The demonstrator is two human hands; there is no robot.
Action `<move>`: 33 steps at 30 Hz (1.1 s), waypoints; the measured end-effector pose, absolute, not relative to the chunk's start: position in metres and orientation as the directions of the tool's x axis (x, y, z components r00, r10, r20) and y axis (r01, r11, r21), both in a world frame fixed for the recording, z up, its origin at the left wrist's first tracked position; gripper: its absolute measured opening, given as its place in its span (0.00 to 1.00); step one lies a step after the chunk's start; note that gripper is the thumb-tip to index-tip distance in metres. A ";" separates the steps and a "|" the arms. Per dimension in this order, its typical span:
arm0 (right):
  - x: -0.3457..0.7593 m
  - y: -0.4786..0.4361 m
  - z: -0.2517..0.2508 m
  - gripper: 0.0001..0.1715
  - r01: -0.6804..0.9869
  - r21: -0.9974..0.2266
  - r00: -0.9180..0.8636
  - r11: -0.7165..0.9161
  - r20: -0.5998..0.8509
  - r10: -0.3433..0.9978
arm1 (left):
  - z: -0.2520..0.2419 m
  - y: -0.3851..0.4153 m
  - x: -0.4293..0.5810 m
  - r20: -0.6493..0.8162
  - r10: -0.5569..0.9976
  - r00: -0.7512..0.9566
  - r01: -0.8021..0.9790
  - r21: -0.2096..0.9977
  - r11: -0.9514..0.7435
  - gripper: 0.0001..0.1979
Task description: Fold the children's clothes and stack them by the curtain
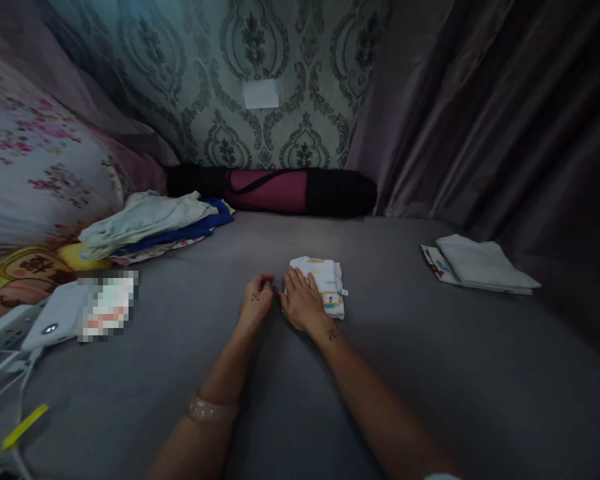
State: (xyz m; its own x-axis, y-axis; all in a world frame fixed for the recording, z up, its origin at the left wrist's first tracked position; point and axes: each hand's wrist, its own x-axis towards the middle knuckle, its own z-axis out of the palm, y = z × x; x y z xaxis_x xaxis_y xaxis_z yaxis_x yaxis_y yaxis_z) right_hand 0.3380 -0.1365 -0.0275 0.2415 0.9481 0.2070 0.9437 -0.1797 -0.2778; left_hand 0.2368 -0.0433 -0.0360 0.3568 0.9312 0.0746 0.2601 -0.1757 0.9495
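Observation:
A small folded white cloth [334, 283] with an orange and teal print lies on the grey bed sheet [380, 373]. A tiny white label sticks out at its right side. My right hand [303, 300] rests flat on the left part of this cloth, fingers stretched out, hiding some of it. Just left of the cloth, close to my right thumb, my left hand [258, 297] has its fingers bent together. A small greyish patch shows between the two hands, and I cannot make out what it is.
Folded cloths [485, 263] lie at the right. On the left are piled clothes [150, 220], a floral pillow [45, 160], a yellow cartoon cushion [30, 273], a white device [63, 313], a power strip [10, 327] and cables. A black-and-maroon bag [270, 190] lies along the wall.

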 end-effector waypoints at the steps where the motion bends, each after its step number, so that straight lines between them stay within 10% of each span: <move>1: 0.338 -0.137 -0.026 0.32 0.944 -0.279 0.239 -0.177 0.209 0.948 | -0.038 -0.043 0.238 0.060 0.930 0.363 0.248 0.956 -0.158 0.09; 10: 0.341 -0.141 -0.015 0.31 0.937 -0.309 0.229 -0.162 0.197 0.953 | -0.032 -0.054 0.244 -0.072 0.896 0.438 0.104 0.994 0.029 0.05; 19: 0.322 -0.147 0.025 0.35 0.978 -0.189 0.155 -0.086 0.388 0.908 | 0.005 -0.083 0.253 0.126 0.870 0.477 -0.236 0.972 -0.011 0.17; 33: 0.313 -0.138 0.019 0.34 0.958 -0.178 0.267 -0.225 0.265 0.927 | 0.012 -0.100 0.254 0.067 0.801 0.595 -0.140 0.990 0.021 0.23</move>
State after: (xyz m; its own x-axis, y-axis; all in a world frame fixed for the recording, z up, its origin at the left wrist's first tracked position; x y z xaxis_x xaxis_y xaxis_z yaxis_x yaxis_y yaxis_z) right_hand 0.3130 -0.1381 0.0192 0.2668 0.9265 0.2653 0.9579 -0.2248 -0.1784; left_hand 0.2543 -0.0996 0.0124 0.5948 0.8010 0.0672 -0.1400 0.0209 0.9899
